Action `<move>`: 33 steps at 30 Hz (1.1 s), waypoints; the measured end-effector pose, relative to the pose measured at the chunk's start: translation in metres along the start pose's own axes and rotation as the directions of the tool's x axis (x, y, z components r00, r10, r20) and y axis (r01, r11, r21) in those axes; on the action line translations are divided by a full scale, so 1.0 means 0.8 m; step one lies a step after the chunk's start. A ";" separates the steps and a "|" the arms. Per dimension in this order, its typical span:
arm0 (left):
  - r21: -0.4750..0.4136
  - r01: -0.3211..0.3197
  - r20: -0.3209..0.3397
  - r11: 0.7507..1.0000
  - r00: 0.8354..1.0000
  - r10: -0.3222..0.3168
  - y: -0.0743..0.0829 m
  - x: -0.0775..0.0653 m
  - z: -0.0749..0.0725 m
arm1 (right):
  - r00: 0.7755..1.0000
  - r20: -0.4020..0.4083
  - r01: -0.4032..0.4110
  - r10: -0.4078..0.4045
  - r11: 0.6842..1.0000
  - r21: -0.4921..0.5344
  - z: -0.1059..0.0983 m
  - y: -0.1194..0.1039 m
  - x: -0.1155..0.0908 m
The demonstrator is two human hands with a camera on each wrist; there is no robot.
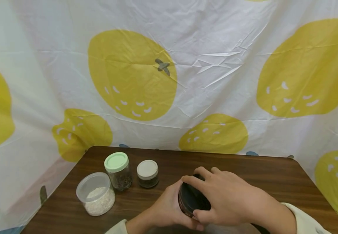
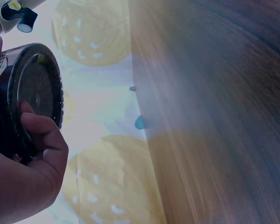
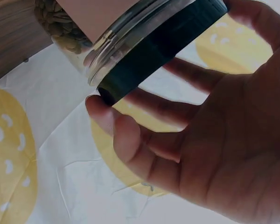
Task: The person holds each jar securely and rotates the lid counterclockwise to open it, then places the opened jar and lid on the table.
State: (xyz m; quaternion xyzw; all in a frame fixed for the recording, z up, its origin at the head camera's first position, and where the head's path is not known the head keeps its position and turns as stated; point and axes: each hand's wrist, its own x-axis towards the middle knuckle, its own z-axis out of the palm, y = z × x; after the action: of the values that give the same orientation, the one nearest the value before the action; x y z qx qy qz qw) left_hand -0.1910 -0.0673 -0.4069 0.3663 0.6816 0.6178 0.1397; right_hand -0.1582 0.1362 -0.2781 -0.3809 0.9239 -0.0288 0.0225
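A clear jar [image 3: 67,32] with a wide black lid [image 1: 193,197] is held tilted above the table, low in the head view. Flat brownish seeds show through its wall in the right wrist view. My left hand [image 1: 167,206] grips the jar's body from the left. In the left wrist view, that hand's fingers [image 2: 44,133] curl at a round, ribbed dark end. My right hand [image 1: 224,195] reaches over the top, with its fingers and thumb bent around the lid's rim. Most of the jar's body is hidden by the hands in the head view.
On the left of the brown wooden table [image 1: 215,162] stand a clear tub [image 1: 98,203] of pale flakes, a mint-lidded jar [image 1: 119,175] with dark contents, and a small white-lidded jar [image 1: 148,175]. A pale rounded thing [image 1: 230,229] shows partly at the bottom edge. Lemon-print cloth [image 1: 210,81] hangs behind.
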 end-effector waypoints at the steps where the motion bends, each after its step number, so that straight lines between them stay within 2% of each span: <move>1: -0.002 -0.007 0.003 1.000 1.000 0.007 -0.001 0.000 0.000 | 1.000 -0.001 0.019 -0.019 1.000 -0.007 -0.001 0.001 -0.001; 5: -0.010 -0.012 0.007 1.000 1.000 0.012 0.000 0.001 0.001 | 0.994 0.002 0.114 -0.114 0.993 -0.013 -0.004 0.003 -0.004; 12: 0.046 -0.007 0.008 0.999 1.000 0.007 0.000 0.001 0.001 | 0.962 -0.025 0.271 -0.271 0.963 -0.001 -0.003 0.004 -0.006; 19: 0.144 0.016 -0.021 0.990 1.000 -0.013 0.004 0.001 0.003 | 0.946 0.000 0.325 -0.325 0.946 -0.002 -0.004 0.004 -0.006; 21: 0.127 -0.003 -0.009 0.992 1.000 0.005 0.003 0.001 0.002 | 0.943 0.008 0.332 -0.332 0.943 0.007 -0.005 0.004 -0.007; 24: 0.042 -0.049 0.033 0.998 0.998 0.047 0.001 0.001 0.001 | 0.942 0.031 0.332 -0.334 0.942 0.056 -0.008 0.003 -0.009; 27: -0.040 -0.073 0.048 0.997 0.996 0.075 -0.001 0.000 0.000 | 0.954 0.008 0.297 -0.299 0.950 0.094 -0.009 0.001 -0.011; 29: -0.057 -0.087 0.031 0.995 0.996 0.088 -0.002 0.001 0.000 | 0.971 -0.069 0.232 -0.228 0.971 0.051 -0.009 -0.002 -0.010; 31: -0.031 -0.085 0.000 0.996 0.996 0.085 -0.001 0.002 0.001 | 0.975 -0.190 0.115 -0.117 0.993 -0.025 -0.007 -0.007 -0.007; 33: -0.011 -0.072 -0.016 0.997 0.997 0.072 -0.001 0.002 0.002 | 0.958 -0.286 -0.043 0.019 0.996 -0.079 -0.005 -0.012 -0.004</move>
State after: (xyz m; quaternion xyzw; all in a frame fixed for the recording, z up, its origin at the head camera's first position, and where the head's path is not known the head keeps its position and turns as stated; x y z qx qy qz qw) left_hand -0.1912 -0.0649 -0.4072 0.3848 0.6656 0.6292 0.1140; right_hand -0.1494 0.1314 -0.2736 -0.3587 0.9238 -0.0438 -0.1266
